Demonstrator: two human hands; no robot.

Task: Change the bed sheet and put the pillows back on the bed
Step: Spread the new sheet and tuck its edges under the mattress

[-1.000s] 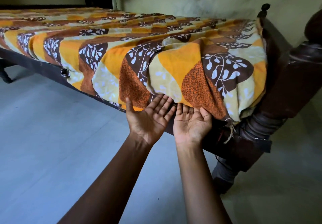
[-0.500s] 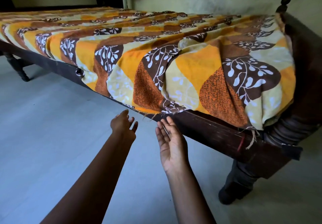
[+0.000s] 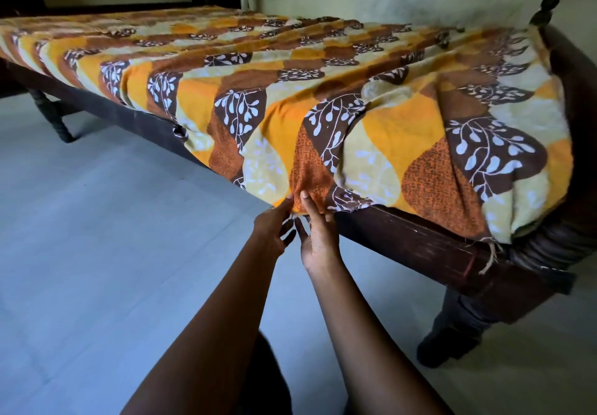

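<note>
The orange, brown and cream leaf-print bed sheet [image 3: 323, 98] covers the mattress and hangs over the near side of the dark wooden bed frame [image 3: 420, 243]. Both my hands meet at the sheet's lower hem, near the middle of the hanging part. My left hand [image 3: 274, 227] touches the hem with one raised fingertip, and its other fingers are spread and straight. My right hand [image 3: 318, 237] pinches the hem, one finger on the front of the cloth and the others behind it. No pillows are in view.
A carved bedpost [image 3: 546, 11] and footboard stand at the right end, with a thick leg [image 3: 452, 334] on the floor below. Another leg [image 3: 53, 117] is at far left. Pale tiled floor [image 3: 113, 253] spreads on my side. A wall runs behind the bed.
A second ago both palms were pressed up under the sheet edge near the foot end. The hands dropped away, shifted left along the bed, and now meet at the hem again.
</note>
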